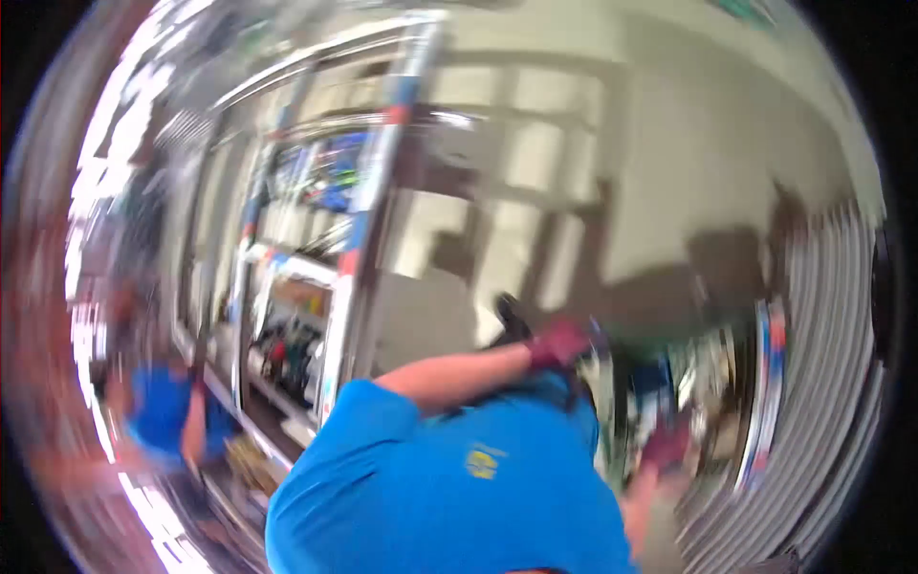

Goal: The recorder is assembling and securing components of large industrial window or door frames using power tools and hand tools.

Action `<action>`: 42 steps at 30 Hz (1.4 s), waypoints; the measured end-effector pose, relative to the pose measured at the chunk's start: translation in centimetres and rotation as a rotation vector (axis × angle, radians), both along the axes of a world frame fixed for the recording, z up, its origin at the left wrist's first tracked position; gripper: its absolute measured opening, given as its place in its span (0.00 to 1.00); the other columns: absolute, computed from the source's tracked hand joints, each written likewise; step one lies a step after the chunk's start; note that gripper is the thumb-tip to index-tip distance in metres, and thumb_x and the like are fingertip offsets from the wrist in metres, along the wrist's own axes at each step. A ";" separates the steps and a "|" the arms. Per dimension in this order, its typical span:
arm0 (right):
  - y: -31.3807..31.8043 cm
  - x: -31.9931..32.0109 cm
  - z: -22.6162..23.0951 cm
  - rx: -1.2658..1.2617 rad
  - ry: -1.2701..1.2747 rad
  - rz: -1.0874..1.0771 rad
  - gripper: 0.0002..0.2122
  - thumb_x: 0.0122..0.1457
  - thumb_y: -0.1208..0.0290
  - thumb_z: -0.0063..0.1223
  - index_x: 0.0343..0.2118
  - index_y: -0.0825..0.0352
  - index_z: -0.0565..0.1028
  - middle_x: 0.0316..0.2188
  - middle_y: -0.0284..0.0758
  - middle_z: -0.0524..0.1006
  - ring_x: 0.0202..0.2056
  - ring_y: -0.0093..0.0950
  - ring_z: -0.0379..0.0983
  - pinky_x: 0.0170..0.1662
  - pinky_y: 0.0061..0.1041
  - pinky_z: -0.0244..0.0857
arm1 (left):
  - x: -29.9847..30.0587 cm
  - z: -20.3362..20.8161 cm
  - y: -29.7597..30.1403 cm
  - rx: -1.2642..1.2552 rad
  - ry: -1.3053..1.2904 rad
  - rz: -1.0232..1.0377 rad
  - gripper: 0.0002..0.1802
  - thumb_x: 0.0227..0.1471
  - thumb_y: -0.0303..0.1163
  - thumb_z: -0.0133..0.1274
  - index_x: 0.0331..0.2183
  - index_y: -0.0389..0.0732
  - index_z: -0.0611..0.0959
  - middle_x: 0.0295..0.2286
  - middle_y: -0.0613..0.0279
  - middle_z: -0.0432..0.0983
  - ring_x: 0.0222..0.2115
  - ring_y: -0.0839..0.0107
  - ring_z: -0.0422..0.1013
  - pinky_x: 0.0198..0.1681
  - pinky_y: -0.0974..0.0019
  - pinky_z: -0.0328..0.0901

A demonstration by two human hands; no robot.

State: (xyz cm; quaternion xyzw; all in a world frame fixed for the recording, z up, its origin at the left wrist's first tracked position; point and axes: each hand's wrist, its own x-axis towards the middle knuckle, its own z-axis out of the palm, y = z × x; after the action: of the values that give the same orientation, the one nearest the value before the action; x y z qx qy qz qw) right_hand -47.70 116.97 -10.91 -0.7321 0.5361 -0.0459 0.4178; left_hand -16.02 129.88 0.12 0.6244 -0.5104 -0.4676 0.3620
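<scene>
Head view | left hand near right rack, right hand at goods inside it | grip: cannot tell for either (blur) | left rack also loaded; what remains unclear

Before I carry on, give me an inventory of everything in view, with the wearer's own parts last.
Rack: one, pale with red and blue bands, left of centre
Upper goods: several, mostly blue, inside the rack
Lower goods: uncountable, mostly dark, inside the rack
Banded post: one, white, red and blue, lower right
Blurred items: uncountable, dark blue and pale, around the right hand
Corrugated surface: one, grey, far right
Floor: one, pale with dark shadows, top and centre
Other person: one, blue clothing, lower left, blurred
Shirt: one, blue, bottom centre
Left hand: one, maroon glove, centre
Right hand: one, maroon glove, lower right
</scene>
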 end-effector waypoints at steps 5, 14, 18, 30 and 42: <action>-4.2 25.1 -2.9 0.001 -0.431 0.516 0.22 0.70 0.63 0.51 0.65 0.64 0.70 0.57 0.39 0.78 0.57 0.35 0.75 0.61 0.37 0.69 | 0.5 3.6 2.7 0.407 0.657 0.576 0.20 0.68 0.43 0.55 0.49 0.36 0.83 0.33 0.56 0.85 0.32 0.64 0.82 0.36 0.59 0.79; -3.9 30.2 -3.2 0.057 -0.589 0.708 0.21 0.67 0.66 0.54 0.62 0.64 0.72 0.54 0.37 0.79 0.54 0.34 0.76 0.58 0.37 0.70 | 2.1 13.0 10.1 0.041 0.808 0.821 0.14 0.64 0.41 0.59 0.34 0.40 0.87 0.27 0.69 0.81 0.29 0.80 0.75 0.30 0.72 0.70; -2.3 31.3 -2.9 0.095 -0.626 0.776 0.21 0.65 0.67 0.56 0.60 0.64 0.73 0.53 0.37 0.80 0.53 0.33 0.76 0.57 0.37 0.71 | 3.0 12.4 13.7 -0.085 0.893 1.020 0.15 0.65 0.46 0.60 0.34 0.45 0.86 0.25 0.72 0.79 0.24 0.84 0.72 0.28 0.74 0.67; 6.8 29.3 -3.5 0.220 -0.662 0.855 0.20 0.61 0.70 0.61 0.56 0.65 0.76 0.49 0.35 0.81 0.48 0.31 0.78 0.53 0.36 0.73 | 11.5 15.4 23.0 -0.346 0.890 1.264 0.19 0.65 0.51 0.60 0.37 0.43 0.86 0.31 0.69 0.84 0.27 0.81 0.74 0.29 0.73 0.69; 22.4 28.7 1.9 0.443 -0.840 0.701 0.11 0.56 0.75 0.66 0.42 0.65 0.79 0.39 0.31 0.81 0.40 0.27 0.78 0.45 0.34 0.75 | 12.3 14.9 39.8 -0.521 0.681 1.644 0.16 0.67 0.44 0.58 0.39 0.39 0.84 0.32 0.65 0.82 0.28 0.78 0.76 0.30 0.70 0.70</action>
State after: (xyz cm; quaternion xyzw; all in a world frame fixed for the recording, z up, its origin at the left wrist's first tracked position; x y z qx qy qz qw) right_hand -19.02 139.34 -9.02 -0.6800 0.0478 -0.0781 0.7275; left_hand -3.70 169.66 14.97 0.5179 0.1378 -0.0929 0.8391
